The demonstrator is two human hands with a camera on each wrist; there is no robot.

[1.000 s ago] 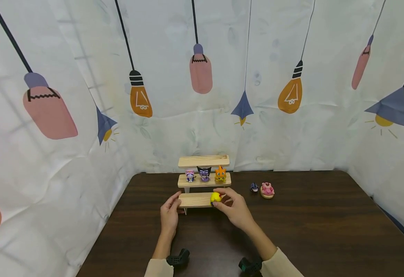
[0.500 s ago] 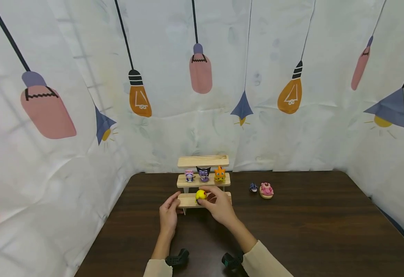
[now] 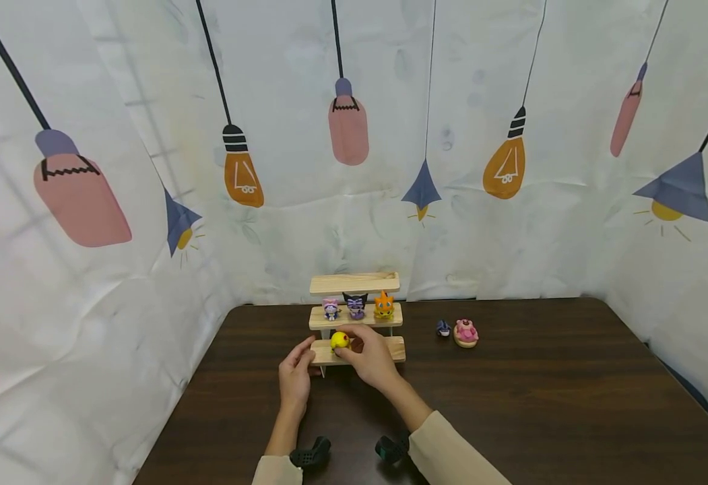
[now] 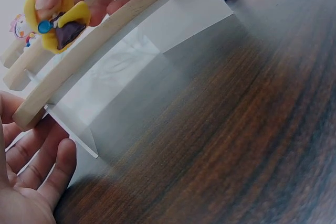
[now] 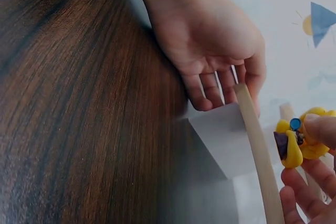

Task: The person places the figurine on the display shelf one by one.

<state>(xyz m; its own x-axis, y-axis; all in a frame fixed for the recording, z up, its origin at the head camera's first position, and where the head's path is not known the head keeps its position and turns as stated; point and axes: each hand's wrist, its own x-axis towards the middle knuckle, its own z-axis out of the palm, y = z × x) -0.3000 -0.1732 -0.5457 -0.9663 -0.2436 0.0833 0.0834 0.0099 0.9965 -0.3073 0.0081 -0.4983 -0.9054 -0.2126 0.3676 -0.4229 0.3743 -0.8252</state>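
My right hand (image 3: 370, 357) pinches a small yellow figurine (image 3: 339, 340) between thumb and fingers, at the left part of the bottom tier of a wooden display stand (image 3: 397, 348). In the left wrist view the yellow figurine (image 4: 80, 13) shows a blue round detail and a dark purple patch; it appears just above the board. My left hand (image 3: 295, 384) grips the left end of that same bottom board, with fingers on both sides of it in the right wrist view. On the middle tier stand a pink-and-purple figurine (image 3: 331, 310), a black-and-purple figurine (image 3: 356, 306) and an orange figurine (image 3: 384, 306).
To the right of the stand, a small blue figurine (image 3: 443, 329) and a pink figurine (image 3: 465, 333) sit on the dark wooden table (image 3: 541, 391). A printed curtain (image 3: 378, 229) hangs behind the table. The stand's top tier (image 3: 354, 283) is bare.
My right hand has carried the yellow figurine leftward along the bottom tier, from its right part to its left part. The left hand stays on the board's left end.
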